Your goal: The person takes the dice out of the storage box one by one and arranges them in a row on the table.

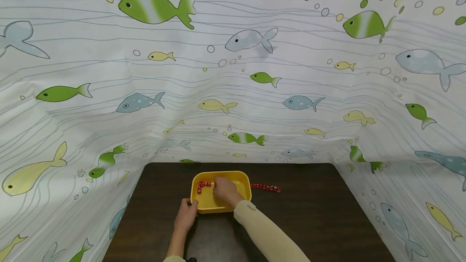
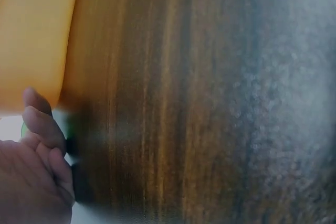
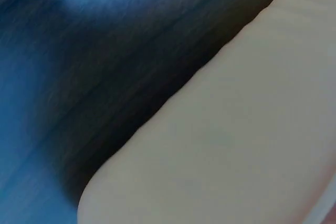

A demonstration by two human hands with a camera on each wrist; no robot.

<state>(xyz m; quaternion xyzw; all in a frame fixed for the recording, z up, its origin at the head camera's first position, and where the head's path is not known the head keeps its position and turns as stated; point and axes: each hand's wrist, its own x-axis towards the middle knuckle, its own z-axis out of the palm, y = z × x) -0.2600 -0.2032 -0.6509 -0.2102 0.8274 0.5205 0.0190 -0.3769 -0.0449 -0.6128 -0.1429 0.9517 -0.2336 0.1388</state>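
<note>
A yellow tray (image 1: 207, 210) with rounded corners lies on the dark table in the head view. My left hand (image 1: 186, 214) grips its near left corner, thumb at the front wall and fingers along the left side. The left wrist view has these fingers (image 2: 44, 127) against the tray's wall (image 2: 34, 40). Inside the tray, several red dice (image 1: 204, 184) form a bent row at the back left. My right hand (image 1: 226, 191) reaches in beside them, fingers curled downward, with a bit of red die showing at the fingertips. In the right wrist view, a cream sleeve (image 3: 220, 129) hides this hand's work.
To the right of the tray, several more red dice (image 1: 266, 187) stand in a line on the dark wooden table (image 1: 309, 221). A white cloth (image 1: 302, 68) printed with fish rises around the table's back and sides.
</note>
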